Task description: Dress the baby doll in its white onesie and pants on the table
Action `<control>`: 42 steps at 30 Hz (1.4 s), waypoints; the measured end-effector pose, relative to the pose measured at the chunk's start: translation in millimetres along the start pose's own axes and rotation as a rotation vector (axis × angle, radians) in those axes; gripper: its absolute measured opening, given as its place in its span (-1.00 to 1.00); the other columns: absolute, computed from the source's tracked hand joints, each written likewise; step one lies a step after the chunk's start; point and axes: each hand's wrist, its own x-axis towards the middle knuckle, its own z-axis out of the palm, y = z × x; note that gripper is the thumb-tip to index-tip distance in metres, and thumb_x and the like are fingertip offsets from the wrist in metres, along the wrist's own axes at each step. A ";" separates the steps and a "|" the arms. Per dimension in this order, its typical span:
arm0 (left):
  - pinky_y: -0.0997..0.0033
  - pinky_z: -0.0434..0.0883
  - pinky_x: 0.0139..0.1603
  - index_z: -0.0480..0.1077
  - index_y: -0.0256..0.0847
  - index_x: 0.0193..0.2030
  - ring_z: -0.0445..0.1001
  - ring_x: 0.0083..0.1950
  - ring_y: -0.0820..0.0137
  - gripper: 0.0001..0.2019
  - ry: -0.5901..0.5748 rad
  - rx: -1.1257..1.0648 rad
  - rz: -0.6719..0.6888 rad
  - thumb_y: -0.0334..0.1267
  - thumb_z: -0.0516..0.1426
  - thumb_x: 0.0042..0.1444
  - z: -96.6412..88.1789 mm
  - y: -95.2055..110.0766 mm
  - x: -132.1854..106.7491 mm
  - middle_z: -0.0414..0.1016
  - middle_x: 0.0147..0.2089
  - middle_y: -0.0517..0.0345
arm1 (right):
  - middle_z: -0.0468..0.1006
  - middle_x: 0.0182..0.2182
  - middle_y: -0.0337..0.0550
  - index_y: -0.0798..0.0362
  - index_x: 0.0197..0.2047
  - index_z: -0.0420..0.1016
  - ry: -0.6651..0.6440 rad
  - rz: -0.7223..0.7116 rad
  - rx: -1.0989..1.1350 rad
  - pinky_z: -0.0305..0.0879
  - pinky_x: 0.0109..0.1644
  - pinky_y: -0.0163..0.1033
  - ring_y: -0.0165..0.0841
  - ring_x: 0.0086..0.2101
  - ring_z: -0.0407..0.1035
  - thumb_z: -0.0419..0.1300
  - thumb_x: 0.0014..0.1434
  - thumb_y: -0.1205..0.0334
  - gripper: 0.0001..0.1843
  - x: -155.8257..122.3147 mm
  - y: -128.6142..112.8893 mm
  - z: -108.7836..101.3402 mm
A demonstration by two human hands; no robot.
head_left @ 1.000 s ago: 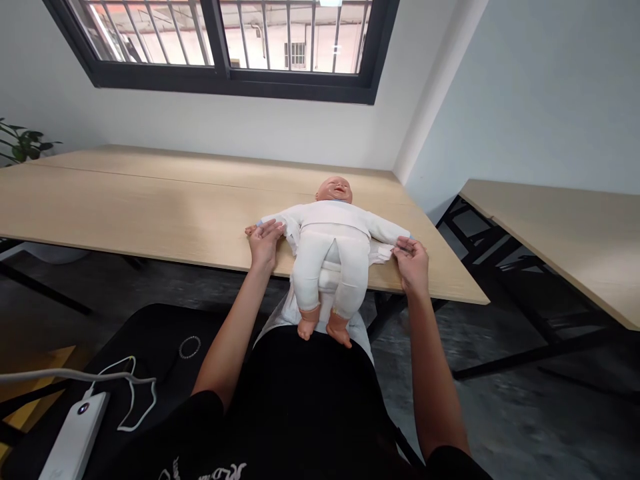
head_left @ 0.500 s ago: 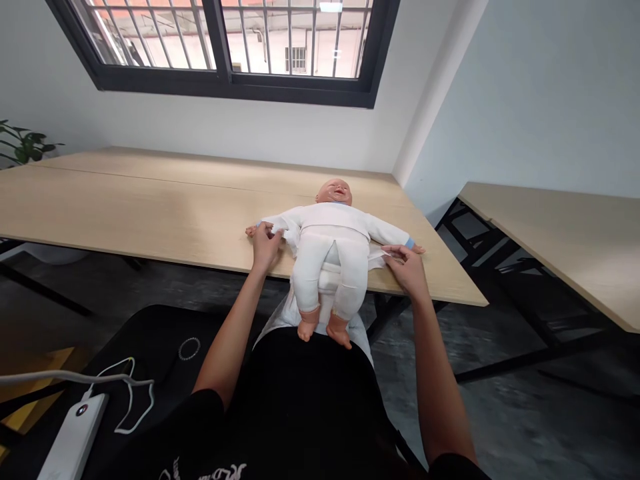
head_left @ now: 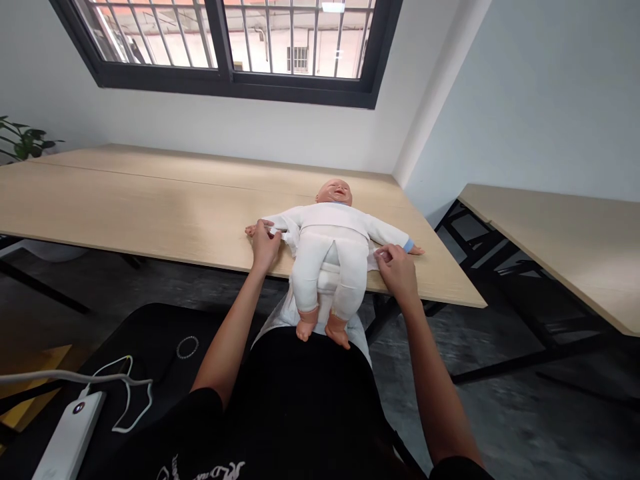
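Note:
A baby doll [head_left: 334, 223] in white clothes with blue cuffs lies on its back at the table's front edge, arms spread, bare feet toward me. Under its hips and between its legs is a white diaper [head_left: 327, 280], its side wings sticking out left and right. My left hand [head_left: 265, 247], beside the doll's hand at left, pinches the left wing between thumb and fingers. At the other side my right hand [head_left: 397, 270] is closed on the right wing, close to the doll's hip. The part of the diaper beneath the doll's body is hidden.
The doll lies on a long wooden table [head_left: 165, 200] under a barred window [head_left: 300, 40]. A second table [head_left: 560, 233] stands to the right. On a black chair [head_left: 150, 327] at lower left lie a white power bank [head_left: 70, 437] with a cable and a bracelet [head_left: 187, 347].
My right hand has moved left, closer to the doll's hip, along the right wing. My left hand stays almost where it was, still pinching. The doll has not moved.

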 end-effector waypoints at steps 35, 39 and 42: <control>0.09 0.43 0.07 0.32 -0.16 -0.14 0.50 0.04 0.03 -0.62 -0.343 0.065 -0.036 -0.01 0.32 0.09 -31.3 22.6 -167.1 0.44 -0.06 -0.05 | 0.64 -0.21 -0.14 0.00 -0.08 0.49 0.174 -0.695 -0.071 0.39 0.13 -0.10 -0.28 -0.13 0.55 0.16 0.46 0.32 -0.91 -89.7 -113.9 9.1; 0.04 0.45 0.16 0.32 -0.17 -0.12 0.48 0.14 0.01 -0.63 -0.319 0.047 -0.009 -0.16 0.32 -0.01 -22.1 14.3 -173.0 0.35 0.06 -0.09 | 0.66 -0.26 -0.22 0.03 -0.12 0.57 0.039 -0.853 -0.099 0.33 0.32 -0.07 -0.33 -0.15 0.55 0.15 0.47 0.32 -0.84 -106.7 -99.2 16.9; 0.20 0.51 -0.06 0.28 -0.13 -0.14 0.55 -0.07 0.16 -0.60 -0.308 -0.131 -0.077 -0.15 0.34 -0.06 -22.6 12.5 -171.5 0.37 -0.07 0.06 | 0.66 -0.27 -0.18 0.02 -0.12 0.60 0.011 -0.867 -0.196 0.38 0.28 -0.05 -0.28 -0.17 0.54 0.21 0.46 0.11 -0.80 -112.0 -82.1 11.7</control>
